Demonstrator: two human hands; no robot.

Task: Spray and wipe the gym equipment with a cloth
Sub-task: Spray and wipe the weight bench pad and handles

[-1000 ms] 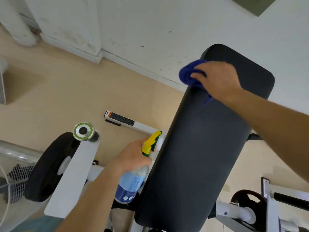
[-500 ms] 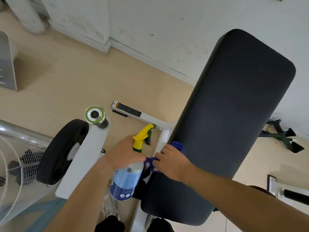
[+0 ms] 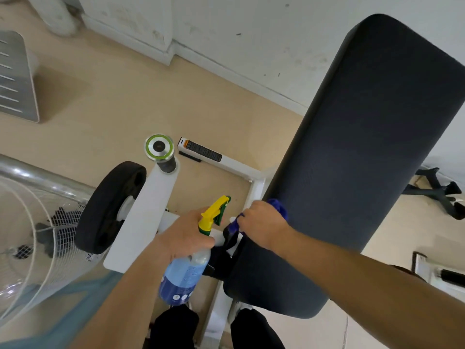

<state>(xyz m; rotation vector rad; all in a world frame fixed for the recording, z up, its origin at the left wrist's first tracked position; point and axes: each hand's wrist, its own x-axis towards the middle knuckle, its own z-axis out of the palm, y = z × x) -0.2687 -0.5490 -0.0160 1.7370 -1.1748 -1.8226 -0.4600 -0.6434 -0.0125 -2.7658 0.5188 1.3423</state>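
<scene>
The job looks to be in its wiping stage, somewhere in the middle. The right hand [image 3: 261, 225] presses a blue cloth [image 3: 279, 209] against the left edge of the black bench pad [image 3: 352, 159], in the lower part of that edge, with its fingers curled over the cloth and clamped on it. The pad's broad face shows no streaks or droplets, though its dark textured cover would hide moisture at this angle, so I cannot tell how much of it is already cleaned. The white frame [image 3: 148, 212] and the weight plate [image 3: 108, 207] beside it show no sign of wiping and are probably left to do.

The left hand [image 3: 183, 238] grips the neck of the spray bottle [image 3: 185, 273], which hangs tilted with its yellow trigger head pointing toward the pad. The bottle sits just beside the right hand, close to the cloth but apart from it. The two hands are near each other, not touching.
</scene>
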